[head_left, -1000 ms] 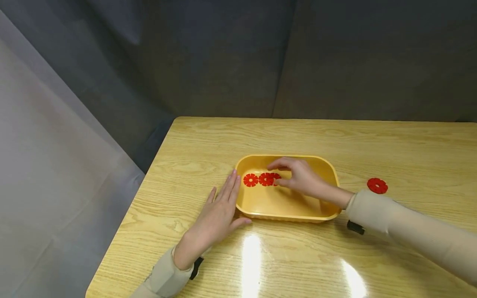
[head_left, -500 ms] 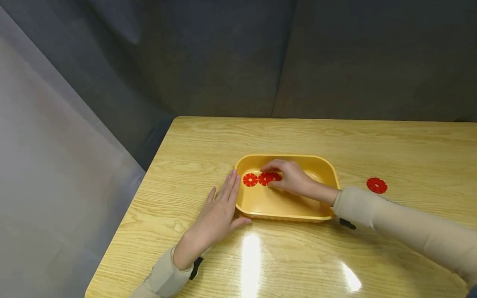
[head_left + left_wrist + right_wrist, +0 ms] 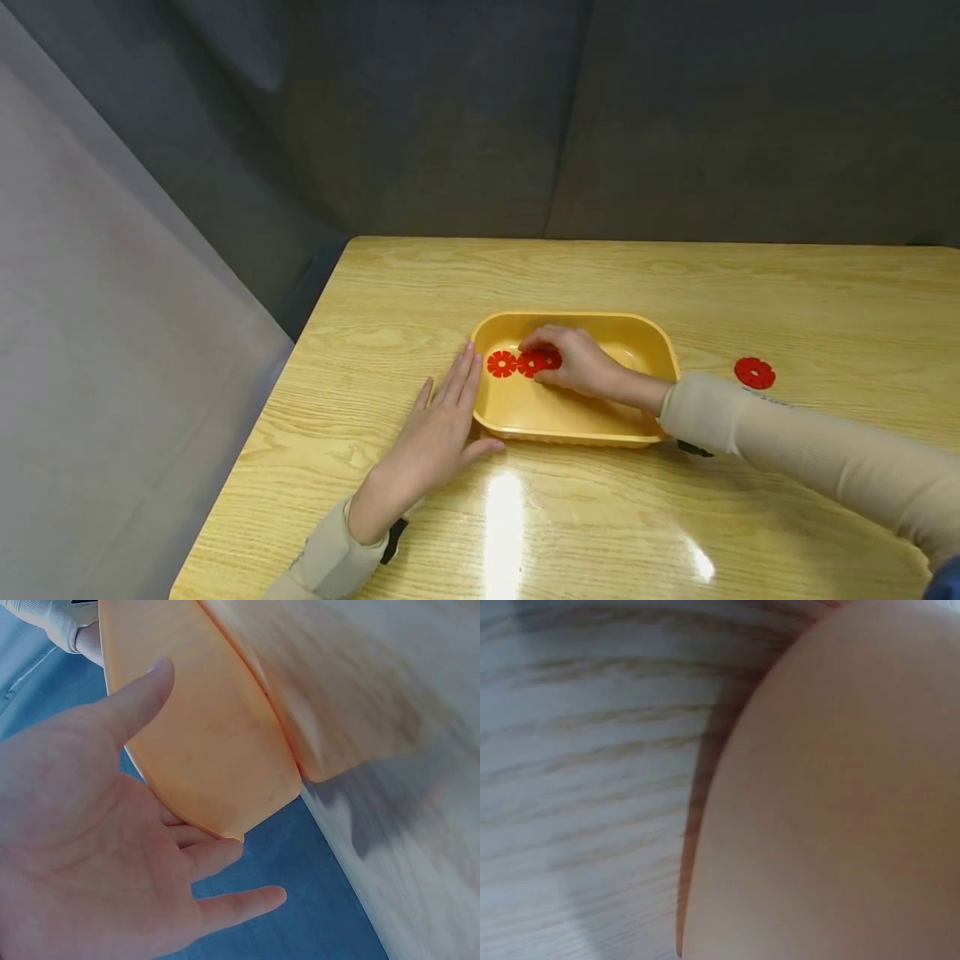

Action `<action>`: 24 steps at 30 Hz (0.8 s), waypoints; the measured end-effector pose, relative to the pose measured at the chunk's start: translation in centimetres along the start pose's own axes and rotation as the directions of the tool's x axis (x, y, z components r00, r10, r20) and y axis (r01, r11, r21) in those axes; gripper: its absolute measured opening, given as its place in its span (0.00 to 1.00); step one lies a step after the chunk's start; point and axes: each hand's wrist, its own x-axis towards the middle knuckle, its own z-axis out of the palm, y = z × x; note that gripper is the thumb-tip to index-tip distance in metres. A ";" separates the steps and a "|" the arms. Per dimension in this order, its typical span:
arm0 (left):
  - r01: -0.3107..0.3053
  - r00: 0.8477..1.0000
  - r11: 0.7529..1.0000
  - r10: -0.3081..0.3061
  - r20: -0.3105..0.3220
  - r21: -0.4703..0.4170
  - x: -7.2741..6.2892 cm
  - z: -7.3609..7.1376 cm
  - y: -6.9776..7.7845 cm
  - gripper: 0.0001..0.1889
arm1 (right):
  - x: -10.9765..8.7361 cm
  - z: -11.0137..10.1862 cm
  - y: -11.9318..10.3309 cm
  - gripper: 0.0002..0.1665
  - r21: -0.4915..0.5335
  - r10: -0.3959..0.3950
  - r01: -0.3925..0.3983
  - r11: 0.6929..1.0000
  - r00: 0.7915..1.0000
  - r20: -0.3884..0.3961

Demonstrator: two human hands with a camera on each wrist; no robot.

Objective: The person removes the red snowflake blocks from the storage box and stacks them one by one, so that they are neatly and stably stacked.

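Observation:
A yellow plastic tub [image 3: 577, 425] sits on the table, with red flower-shaped plastic discs lying in a row inside it. The leftmost disc [image 3: 502, 363] lies flat near the left wall; a middle disc [image 3: 527, 364] is overlapped by a right-hand disc [image 3: 550, 359]. My right hand [image 3: 585, 364] reaches in over the right wall, its fingers and thumb curled round the right-hand disc and partly covering the row. My left hand [image 3: 433, 437] lies along the tub's left end, fingers straight against the rim. In the left wrist view, that hand's [image 3: 112, 840] fingertips touch the tub [image 3: 202, 742].
Another red disc [image 3: 754, 372] lies on the wooden table [image 3: 637, 517], right of the tub. The table's left edge runs past the left forearm; a dark curtain [image 3: 465, 117] hangs behind. The tub's outer wall [image 3: 840, 795] fills much of the right wrist view.
My right hand has moved left within the tub, its fingers closing from a wide spread round the right-hand disc. The left hand and the tub keep their places.

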 end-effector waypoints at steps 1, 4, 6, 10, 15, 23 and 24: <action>-0.001 1.000 1.000 0.001 -0.003 0.000 0.0 0.0 0.0 0.57 | 0.0 0.0 0.0 0.24 -0.002 -0.002 0.002 1.000 1.000 0.000; 0.000 1.000 1.000 0.000 -0.008 0.004 0.0 0.1 0.0 0.57 | 0.0 0.1 0.0 0.24 -0.010 -0.008 0.008 1.000 1.000 0.002; 0.001 1.000 1.000 -0.001 -0.009 0.006 0.0 0.1 0.0 0.57 | 0.0 0.1 0.1 0.23 -0.015 -0.013 0.013 1.000 1.000 0.002; -0.001 1.000 1.000 0.001 -0.008 0.004 0.0 0.1 0.0 0.57 | 0.0 0.1 0.1 0.23 -0.021 -0.020 0.020 1.000 1.000 0.003; -0.002 1.000 1.000 0.002 -0.006 0.000 0.0 0.1 -0.1 0.57 | 0.0 -0.1 -0.1 0.24 -0.015 -0.022 0.022 1.000 1.000 0.001; -0.003 1.000 1.000 0.003 0.005 -0.003 0.0 0.2 -0.2 0.57 | -0.5 -1.3 -1.2 0.26 0.027 0.017 -0.017 0.999 1.000 -0.009; -0.001 1.000 1.000 0.001 0.006 -0.003 0.0 0.2 -0.3 0.57 | -0.6 -1.5 -1.3 0.26 0.036 0.021 -0.020 0.999 1.000 -0.008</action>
